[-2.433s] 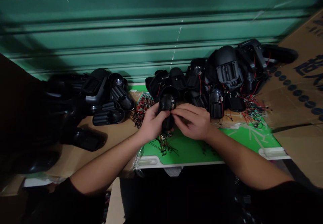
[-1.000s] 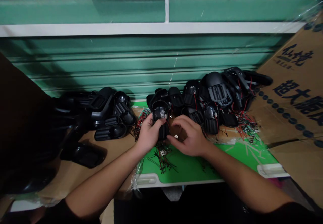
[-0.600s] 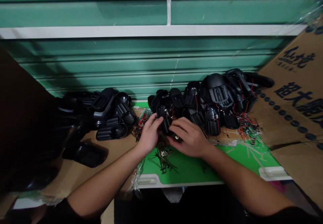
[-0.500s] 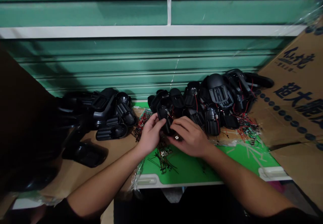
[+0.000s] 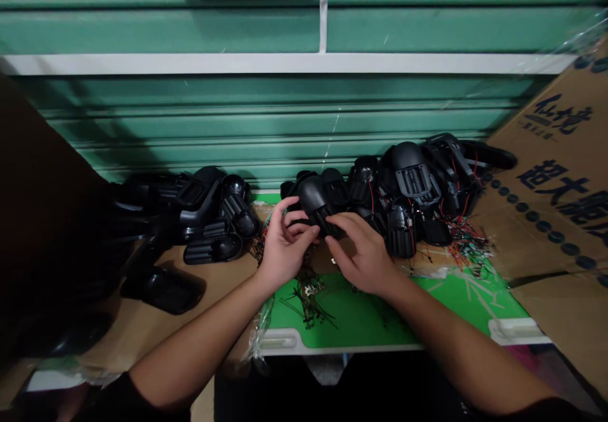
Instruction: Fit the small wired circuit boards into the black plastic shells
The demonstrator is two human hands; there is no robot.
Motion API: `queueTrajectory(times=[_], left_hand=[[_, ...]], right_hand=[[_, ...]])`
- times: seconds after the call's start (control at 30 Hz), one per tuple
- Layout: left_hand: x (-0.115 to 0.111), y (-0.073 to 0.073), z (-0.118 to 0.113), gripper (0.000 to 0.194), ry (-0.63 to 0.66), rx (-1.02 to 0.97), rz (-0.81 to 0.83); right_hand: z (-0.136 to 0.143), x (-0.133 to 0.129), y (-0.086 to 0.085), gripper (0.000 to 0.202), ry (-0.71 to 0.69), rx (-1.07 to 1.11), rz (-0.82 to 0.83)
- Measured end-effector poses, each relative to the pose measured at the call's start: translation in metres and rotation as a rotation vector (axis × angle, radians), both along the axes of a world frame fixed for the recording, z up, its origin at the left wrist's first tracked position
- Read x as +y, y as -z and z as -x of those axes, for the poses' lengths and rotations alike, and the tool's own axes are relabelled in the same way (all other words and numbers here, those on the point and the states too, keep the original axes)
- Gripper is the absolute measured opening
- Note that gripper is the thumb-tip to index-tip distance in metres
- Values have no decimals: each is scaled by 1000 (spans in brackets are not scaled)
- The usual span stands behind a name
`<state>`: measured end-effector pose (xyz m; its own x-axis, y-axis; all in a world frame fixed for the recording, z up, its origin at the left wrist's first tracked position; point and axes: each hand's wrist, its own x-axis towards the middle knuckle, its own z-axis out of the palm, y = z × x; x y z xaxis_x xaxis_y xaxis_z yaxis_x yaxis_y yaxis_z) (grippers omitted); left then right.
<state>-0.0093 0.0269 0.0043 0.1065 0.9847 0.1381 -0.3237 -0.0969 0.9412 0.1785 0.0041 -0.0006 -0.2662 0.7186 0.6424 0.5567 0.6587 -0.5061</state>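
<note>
A black plastic housing (image 5: 314,195) with a smooth rounded top and a ribbed lower part is held up between my hands at mid-table. My right hand (image 5: 363,254) pinches its lower right edge between thumb and fingers. Curved around its left side, my left hand (image 5: 287,244) has the thumb at the lower edge and the fingertips partly hidden behind it. Just below lies a bunch of thin dark wires (image 5: 311,301) with small white connectors. Red and black wires (image 5: 261,238) lie partly hidden behind my left hand.
Several similar black housings (image 5: 411,175), some with red wires, are piled at the back right. More black housings (image 5: 213,248) lie on cardboard at the left. Loose wires (image 5: 468,244) sit near the right carton (image 5: 560,187). A green shutter (image 5: 237,118) stands behind the green table (image 5: 370,320).
The housing has been turned over: its inner side showed before, its smooth rounded outside shows now. My left fingers have spread a little more around it.
</note>
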Motion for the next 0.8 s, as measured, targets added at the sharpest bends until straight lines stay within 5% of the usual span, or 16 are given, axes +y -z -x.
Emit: queueTrajectory(times=[0.2,0.3,0.5,0.67,0.8], left_hand=[[-2,4,2,63,43,114,-63],[1,2,9,45,47,357,-205],[25,-11,44,19,-277,947,-545],[49,-19,75,39,-559,1404,-382],[56,-20,90,52,-594,1641,-226]], right_hand=[[0,6,10,35,114,-113,-114],[-8,18,10,30,172,-60,-221],[-31,55,8,34,394,-26,-286],[-39,71,12,33,414,-63,-204],[-38,71,13,37,465,-114,-146]])
